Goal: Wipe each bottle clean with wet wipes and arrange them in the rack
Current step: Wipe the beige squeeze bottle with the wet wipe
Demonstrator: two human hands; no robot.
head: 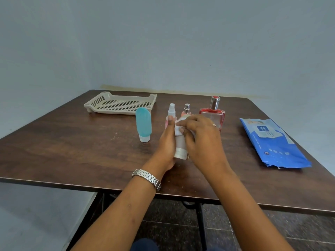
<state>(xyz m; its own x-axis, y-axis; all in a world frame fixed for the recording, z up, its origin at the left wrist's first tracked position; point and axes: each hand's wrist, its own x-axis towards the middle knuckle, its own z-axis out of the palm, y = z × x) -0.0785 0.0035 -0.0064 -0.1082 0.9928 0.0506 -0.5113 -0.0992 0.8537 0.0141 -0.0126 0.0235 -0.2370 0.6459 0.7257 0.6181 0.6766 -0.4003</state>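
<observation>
At the near edge of the table [72, 145], the left hand [165, 142], with a metal watch [147, 178] on its wrist, was curled round a pale tube bottle [180, 147] and held it upright, cap downward, just above the tabletop. The right hand [201, 138] pinched a folded wet wipe [177, 128] against the upper part of that tube. Wiping of this bottle was judged to be in progress.

Just left of the hands, a teal tube bottle [143, 124] stood on its cap. Behind the hands stood a white spray bottle [171, 110] and a pink spray bottle [186, 110], both partly hidden, with a glass perfume bottle [213, 113] to their right. Whether any of these four had been wiped could not be told.

Well to the right lay the blue wipes pack [272, 142]. At the far left sat the rack [123, 105], with no bottle in it.

Assessment: the task was at an early stage. No bottle had been racked, and all five were left to place.
</observation>
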